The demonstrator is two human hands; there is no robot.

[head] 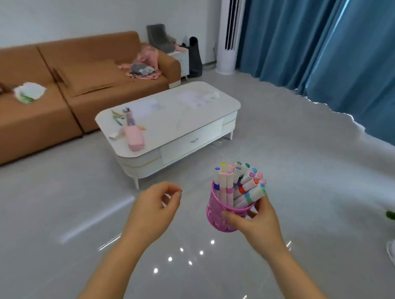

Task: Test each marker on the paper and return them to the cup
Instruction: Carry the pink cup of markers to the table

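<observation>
Right now your right hand (pixel 258 222) grips one pink cup (pixel 221 221) in the air over the floor (pixel 56 204), thumb across its front wall and fingers curled round the far side. The cup is packed with white markers (pixel 237 181) with coloured caps; I count about fifteen, though some are hidden behind others. Your left hand (pixel 151 212) hovers just beside the cup, apart from it, with its fingers loosely curled and nothing in them.

No label or writing can be read on the cup or the markers.

Ahead of you stands one white tabletop (pixel 178 120) with rounded corners. What look like two pale paper sheets (pixel 195 98) lie on it, blurred, and at its left end sit a pink case (pixel 134 139) and a few loose pens. Behind it is a brown sofa (pixel 27 113), with blue curtains (pixel 323 37) on the right. The floor is glossy grey and mirrors the ceiling lights.
</observation>
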